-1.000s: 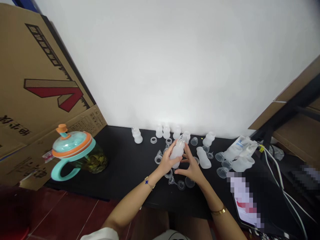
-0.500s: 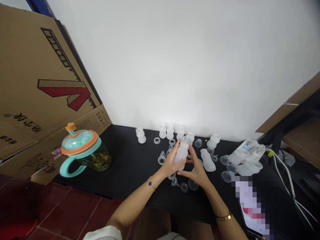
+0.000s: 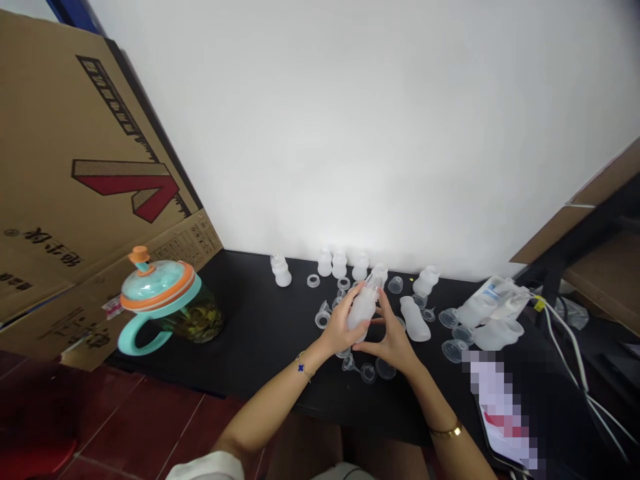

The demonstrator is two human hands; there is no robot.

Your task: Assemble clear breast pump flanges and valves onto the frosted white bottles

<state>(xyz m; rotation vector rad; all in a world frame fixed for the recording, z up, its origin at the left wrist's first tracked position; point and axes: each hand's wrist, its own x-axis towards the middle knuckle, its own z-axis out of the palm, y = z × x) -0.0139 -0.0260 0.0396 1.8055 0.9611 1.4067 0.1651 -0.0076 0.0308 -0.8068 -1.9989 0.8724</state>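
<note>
A frosted white baby bottle [image 3: 364, 308] with a clear nipple top is held tilted over the table, its top pointing away from me. My left hand [image 3: 340, 328] wraps around its left side. From the right, my right hand [image 3: 393, 339] has its fingers curled against the bottle, the index fingertip near the collar and the thumb low by the base. Beneath and around my hands lie clear collars and nipples, among them a ring [image 3: 323, 319], a nipple [image 3: 349, 362] and a round clear cap [image 3: 385, 368]. Another frosted bottle [image 3: 415, 319] lies to the right.
Several bottles [image 3: 339, 265] stand along the wall, one assembled bottle [image 3: 281, 270] apart at left. A large teal-lidded jug [image 3: 173, 303] stands left before a cardboard box [image 3: 75, 167]. At right are bottles in packaging [image 3: 493, 310], white cables [image 3: 570, 333] and a phone [image 3: 505, 420].
The bottle and both hands have shifted very slightly down and left, and the view has moved a little. The grip looks the same.
</note>
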